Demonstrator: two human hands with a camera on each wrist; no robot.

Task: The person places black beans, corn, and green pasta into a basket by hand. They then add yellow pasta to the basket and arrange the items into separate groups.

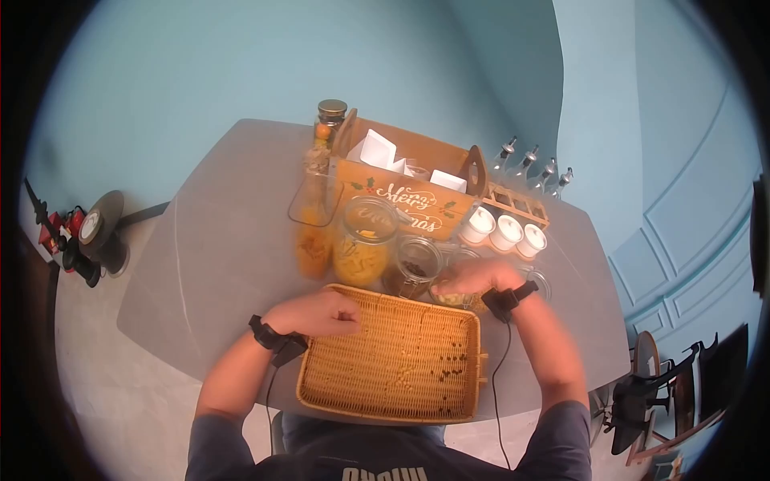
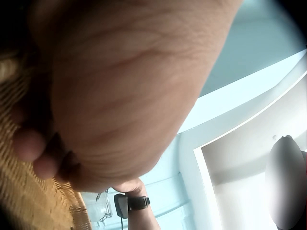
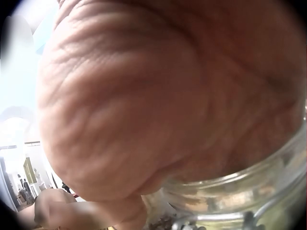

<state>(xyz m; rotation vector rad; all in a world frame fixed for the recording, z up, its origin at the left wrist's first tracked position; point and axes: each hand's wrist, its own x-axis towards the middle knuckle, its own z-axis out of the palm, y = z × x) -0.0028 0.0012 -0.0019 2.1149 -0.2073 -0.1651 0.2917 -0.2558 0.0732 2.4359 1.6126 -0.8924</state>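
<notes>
A rectangular wicker basket (image 1: 385, 345) lies nearest the person, with small dark pieces scattered along its right side. My left hand (image 1: 325, 313) hangs over its far left corner, fingers loosely curled inside the rim; no item shows in it. In the left wrist view, the fingertips (image 2: 29, 143) bend toward the weave. My right hand (image 1: 480, 276) is over a clip-top glass jar (image 1: 455, 298) of pale yellow pieces behind the basket's right corner. From the right wrist, the palm covers the jar's glass rim (image 3: 206, 189); the fingers are hidden, so I cannot tell what they hold.
Left of the right hand stand a jar of dark pieces (image 1: 417, 264), a large jar of yellow pasta (image 1: 362, 248) and an orange-filled container (image 1: 313, 248). Behind are a wooden Christmas box (image 1: 409, 204), white lidded pots (image 1: 507, 232) and a rack of bottles (image 1: 521, 168).
</notes>
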